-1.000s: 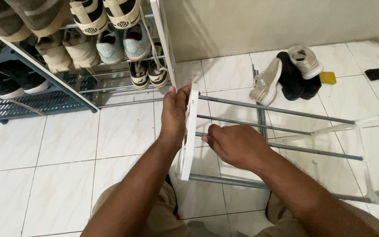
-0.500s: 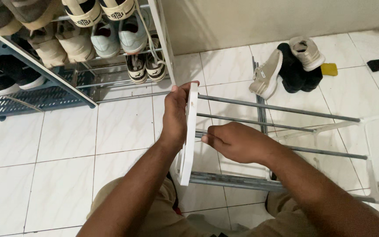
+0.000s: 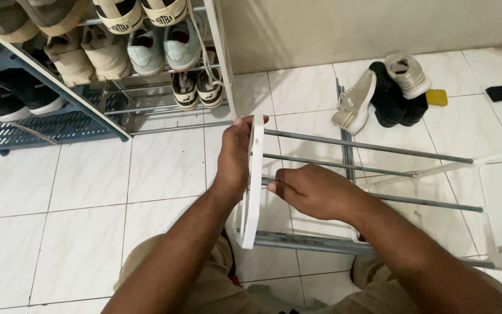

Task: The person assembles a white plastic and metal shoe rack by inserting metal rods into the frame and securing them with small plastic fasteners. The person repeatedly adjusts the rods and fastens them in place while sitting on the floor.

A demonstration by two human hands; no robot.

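Gripping the white side panel [image 3: 253,180], left hand [image 3: 233,156] — right hand [image 3: 315,191] pinches a grey rod [image 3: 373,146].

- Setting: a home, in a corner used for shoe storage.
- A filled shoe rack [image 3: 106,75] is standing against the plain wall [image 3: 350,26], carrying rows of sneakers.
- White glazed floor tiles [image 3: 76,244] are covering the whole floor.
- Loose shoes [image 3: 382,96] are lying by the wall.
- A partly built rack frame [image 3: 367,168] is lying on the tiles.
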